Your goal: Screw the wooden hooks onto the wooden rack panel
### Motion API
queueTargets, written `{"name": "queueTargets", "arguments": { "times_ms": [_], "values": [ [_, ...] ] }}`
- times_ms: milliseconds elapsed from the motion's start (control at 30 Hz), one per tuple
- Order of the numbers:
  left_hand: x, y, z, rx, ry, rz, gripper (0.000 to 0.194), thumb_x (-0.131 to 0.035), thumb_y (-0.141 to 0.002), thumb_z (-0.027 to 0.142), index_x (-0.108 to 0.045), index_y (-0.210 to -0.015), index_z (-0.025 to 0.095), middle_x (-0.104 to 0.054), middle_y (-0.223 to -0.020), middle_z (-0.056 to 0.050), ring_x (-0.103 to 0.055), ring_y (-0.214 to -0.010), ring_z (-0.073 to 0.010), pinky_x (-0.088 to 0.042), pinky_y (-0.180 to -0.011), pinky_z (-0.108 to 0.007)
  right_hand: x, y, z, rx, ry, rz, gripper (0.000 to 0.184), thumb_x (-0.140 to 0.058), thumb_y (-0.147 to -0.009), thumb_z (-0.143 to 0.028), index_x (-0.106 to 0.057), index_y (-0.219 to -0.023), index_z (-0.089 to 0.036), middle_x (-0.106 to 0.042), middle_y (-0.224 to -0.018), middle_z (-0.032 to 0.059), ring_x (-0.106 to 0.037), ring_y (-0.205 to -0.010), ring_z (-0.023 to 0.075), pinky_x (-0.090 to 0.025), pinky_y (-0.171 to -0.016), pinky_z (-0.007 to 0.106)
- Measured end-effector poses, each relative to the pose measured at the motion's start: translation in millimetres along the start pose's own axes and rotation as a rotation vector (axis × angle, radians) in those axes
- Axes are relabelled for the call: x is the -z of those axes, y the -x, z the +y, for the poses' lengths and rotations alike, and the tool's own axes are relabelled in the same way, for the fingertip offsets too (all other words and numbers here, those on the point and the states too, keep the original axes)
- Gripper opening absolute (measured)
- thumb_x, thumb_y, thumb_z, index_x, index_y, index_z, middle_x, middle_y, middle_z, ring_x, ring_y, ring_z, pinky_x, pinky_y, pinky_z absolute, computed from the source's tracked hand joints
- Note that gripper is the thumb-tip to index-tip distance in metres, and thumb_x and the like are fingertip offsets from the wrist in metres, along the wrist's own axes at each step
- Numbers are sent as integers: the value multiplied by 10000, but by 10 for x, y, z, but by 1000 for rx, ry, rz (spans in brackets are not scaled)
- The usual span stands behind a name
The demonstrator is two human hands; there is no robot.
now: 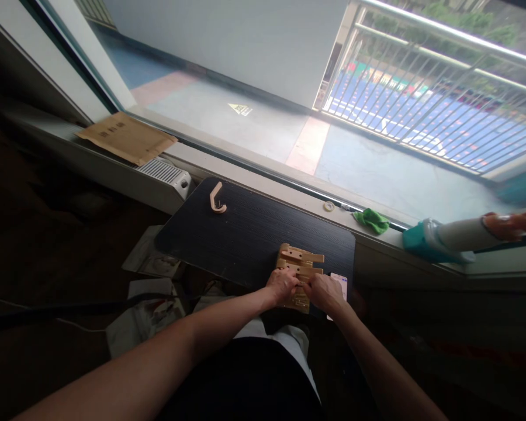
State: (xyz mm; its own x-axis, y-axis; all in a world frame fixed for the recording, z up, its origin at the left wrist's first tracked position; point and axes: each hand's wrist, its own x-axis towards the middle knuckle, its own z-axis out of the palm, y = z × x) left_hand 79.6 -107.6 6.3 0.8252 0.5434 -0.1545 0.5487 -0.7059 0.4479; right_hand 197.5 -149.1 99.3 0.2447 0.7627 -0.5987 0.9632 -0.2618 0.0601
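Near the front of the black table lies a golden-brown wooden piece (296,255) with light wooden strips that have dark holes. My left hand (284,283) rests over its lower part, fingers bent and pressed together. From the right, my right hand (324,290) meets it with curled fingers. The fingertips of both hands come together at a small thing over the wood, too small to name. A light wooden hook-shaped piece (214,202) lies apart at the table's far left.
The black table (245,225) stands against a window sill. A phone (339,285) lies beside my right hand. On the sill are a tape roll (328,206), a green cloth (371,220) and a teal container (425,240). A brown envelope (127,138) lies at the left.
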Motion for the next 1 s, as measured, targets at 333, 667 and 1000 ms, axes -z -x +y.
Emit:
{"name": "queueTargets", "arguments": {
  "times_ms": [333,667,1000],
  "values": [
    [-38,-7,-17,-18,2,5,167,-549,-775,256,-699,-844,235,-635,-900,-32,-554,-854,-204,-427,-700,-299,85,45,-38,326,166,35,293,-394,-818,-122,-682,-849,-164,-691,-864,89,-635,-821,208,-426,-673,265],
    [-5,-1,-9,-14,-21,-21,153,-545,-784,275,-690,-799,227,-632,-888,-31,-546,-849,-189,-420,-684,-277,44,-25,-62,36,3,51,274,-470,-803,-334,-690,-818,-173,-692,-873,113,-638,-813,213,-441,-663,267],
    [-50,-8,-21,14,15,-90,137,-501,-809,244,-626,-803,190,-609,-884,-43,-516,-885,-194,-391,-672,-284,65,-112,-108,167,-29,-75,271,-423,-806,-126,-690,-774,-153,-691,-800,139,-647,-750,216,-420,-604,264]
  ]
}}
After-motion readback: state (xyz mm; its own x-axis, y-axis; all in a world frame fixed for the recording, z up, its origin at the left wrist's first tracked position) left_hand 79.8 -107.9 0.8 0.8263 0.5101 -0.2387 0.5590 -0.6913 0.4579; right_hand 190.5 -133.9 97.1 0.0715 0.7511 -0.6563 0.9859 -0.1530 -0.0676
